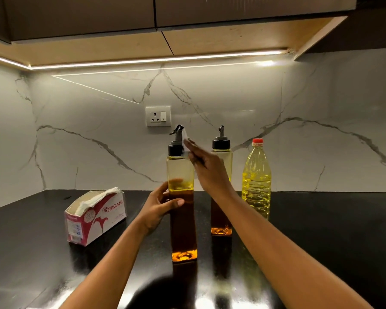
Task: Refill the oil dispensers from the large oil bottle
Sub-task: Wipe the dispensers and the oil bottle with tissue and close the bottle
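Observation:
A tall square oil dispenser (183,224) with a black spout cap stands on the black counter, dark oil reaching about two thirds up. My left hand (159,207) grips its middle from the left. My right hand (206,168) is raised beside its cap and pinches a small white tissue (186,141) against the spout. A second dispenser (221,228) stands behind and to the right, partly hidden by my right arm. The large oil bottle (257,181), clear with yellow oil and a red cap, stands at the far right near the wall.
An open pink and white tissue box (96,217) lies on the black counter (321,230) to the left. A marble backsplash with a socket (158,116) rises behind, with cabinets overhead.

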Available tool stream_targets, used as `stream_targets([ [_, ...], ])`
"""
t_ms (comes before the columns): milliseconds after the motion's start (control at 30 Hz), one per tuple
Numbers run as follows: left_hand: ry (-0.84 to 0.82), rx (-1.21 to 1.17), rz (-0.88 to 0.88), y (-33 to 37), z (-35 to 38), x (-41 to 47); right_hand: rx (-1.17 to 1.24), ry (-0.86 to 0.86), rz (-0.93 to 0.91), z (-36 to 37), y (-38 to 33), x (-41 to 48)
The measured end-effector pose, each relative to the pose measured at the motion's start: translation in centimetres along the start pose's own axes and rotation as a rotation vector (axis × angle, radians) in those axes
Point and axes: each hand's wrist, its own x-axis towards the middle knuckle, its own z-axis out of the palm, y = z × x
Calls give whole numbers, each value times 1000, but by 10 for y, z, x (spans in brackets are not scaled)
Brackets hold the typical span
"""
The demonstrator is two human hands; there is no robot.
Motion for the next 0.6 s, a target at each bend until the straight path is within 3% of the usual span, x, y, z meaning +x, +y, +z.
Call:
stream_targets([
  [67,-10,-25,-10,-1,0,0,-25,17,-51,1,0,-8],
  [200,-49,-75,-31,-1,-1,1,-87,-65,102,0,-8,8],
  [333,-82,-149,-45,-3,-3,-1,185,-131,279,-2,-9,26],
  [500,-60,-244,-44,-5,0,-6,-17,57,-83,4,-4,0],
  [600,-65,-259,-42,-4,2,-6,-122,42,-52,7,-5,4],
])
